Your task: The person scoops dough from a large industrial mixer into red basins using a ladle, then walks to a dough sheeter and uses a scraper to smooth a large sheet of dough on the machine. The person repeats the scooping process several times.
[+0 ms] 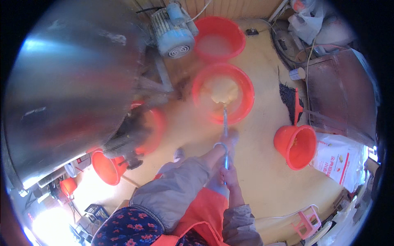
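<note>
At centre frame, the right hand [228,177] is closed around the lower shaft of a metal shovel [225,123]; the left hand [230,139] grips it higher up. The blade sits in pale meal inside the near red basin [246,88]. A second red basin [234,30] lies beyond; a red bucket [301,149] stands to the right.

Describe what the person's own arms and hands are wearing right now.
Both hands are bare: the left hand and the right hand wear no gloves. Loose grey fabric sleeves cover both forearms, pushed back short of the wrists.
</note>
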`<state>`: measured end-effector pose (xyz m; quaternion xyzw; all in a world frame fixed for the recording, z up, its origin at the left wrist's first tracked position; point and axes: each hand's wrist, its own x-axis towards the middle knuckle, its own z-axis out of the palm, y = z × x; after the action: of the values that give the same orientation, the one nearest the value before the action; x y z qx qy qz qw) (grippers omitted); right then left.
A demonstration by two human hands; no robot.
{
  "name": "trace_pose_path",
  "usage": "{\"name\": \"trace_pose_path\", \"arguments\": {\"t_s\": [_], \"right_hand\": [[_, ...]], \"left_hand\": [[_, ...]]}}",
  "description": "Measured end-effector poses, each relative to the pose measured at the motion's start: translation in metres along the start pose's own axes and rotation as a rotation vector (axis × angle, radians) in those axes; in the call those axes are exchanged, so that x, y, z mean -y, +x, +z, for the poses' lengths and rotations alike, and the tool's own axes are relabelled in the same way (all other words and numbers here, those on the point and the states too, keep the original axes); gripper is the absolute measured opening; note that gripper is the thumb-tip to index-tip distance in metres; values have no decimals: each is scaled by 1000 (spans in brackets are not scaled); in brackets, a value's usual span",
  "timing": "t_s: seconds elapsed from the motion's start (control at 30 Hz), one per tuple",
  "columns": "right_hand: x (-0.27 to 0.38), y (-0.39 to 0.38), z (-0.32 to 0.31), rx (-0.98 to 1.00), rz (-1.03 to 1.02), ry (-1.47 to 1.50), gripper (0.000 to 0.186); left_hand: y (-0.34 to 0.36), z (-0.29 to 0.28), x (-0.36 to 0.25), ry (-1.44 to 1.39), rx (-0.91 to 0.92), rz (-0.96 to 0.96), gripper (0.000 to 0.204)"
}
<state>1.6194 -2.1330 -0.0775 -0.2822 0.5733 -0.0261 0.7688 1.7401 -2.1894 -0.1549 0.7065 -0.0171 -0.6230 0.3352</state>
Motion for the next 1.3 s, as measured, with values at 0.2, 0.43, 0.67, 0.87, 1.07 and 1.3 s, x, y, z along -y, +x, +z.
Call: {"name": "trace_pose_path", "arguments": {"t_s": [0.2,0.43,0.67,0.87,1.07,1.3], "right_hand": [[-7,-47,46,-58,-30,93,22],[6,-71,52,-11,-13,139,27],[23,-130,47,-24,-11,20,11],[60,-223,57,26,-5,17,17],[123,-367,90,-19,-65,-103,15],[230,-557,153,-62,-141,-309,17]], "left_hand": [[-40,-27,-2,46,55,-83,33],[-52,-33,-5,116,108,7,32],[-99,-24,-6,-34,136,48,29],[-186,-29,-41,-50,251,89,21],[-340,-40,-108,-289,416,236,21],[-525,-71,-208,-529,649,497,21]]}}
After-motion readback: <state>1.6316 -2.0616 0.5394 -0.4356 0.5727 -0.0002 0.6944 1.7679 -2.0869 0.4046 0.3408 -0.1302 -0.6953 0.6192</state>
